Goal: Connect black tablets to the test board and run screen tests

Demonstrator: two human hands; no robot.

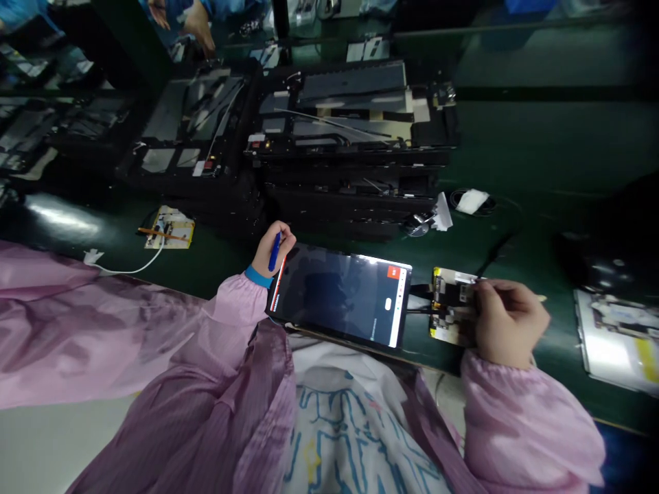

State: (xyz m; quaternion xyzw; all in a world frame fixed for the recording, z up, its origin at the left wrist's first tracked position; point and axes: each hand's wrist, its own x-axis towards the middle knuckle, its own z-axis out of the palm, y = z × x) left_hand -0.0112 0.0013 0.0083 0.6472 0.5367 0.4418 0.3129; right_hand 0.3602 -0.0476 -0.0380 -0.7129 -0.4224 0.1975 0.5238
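My left hand (pixel 272 252) is closed around a blue pen-like tool (pixel 274 252), at the left end of a tablet screen (pixel 334 295). The screen lies face up and is lit, mostly dark with a white strip and a red square along its right side. Dark flat cables join it to a small circuit board (pixel 447 334) on the right. Over that board's right edge, my right hand (pixel 509 321) has its fingers pinched together. A pale thin tip shows behind these fingers; what they grip is hidden. A black cable (pixel 495 255) runs to the board beside the fingertips.
Stacks of black tablet housings (pixel 355 161) stand behind the screen. Another board (pixel 178 226) with a white cable lies left, near another pink sleeve (pixel 103 329). A coiled cable (pixel 472 202) sits behind the board; a silver panel (pixel 607 343) is right. Across the bench, a co-worker's hand (pixel 198 26) shows.
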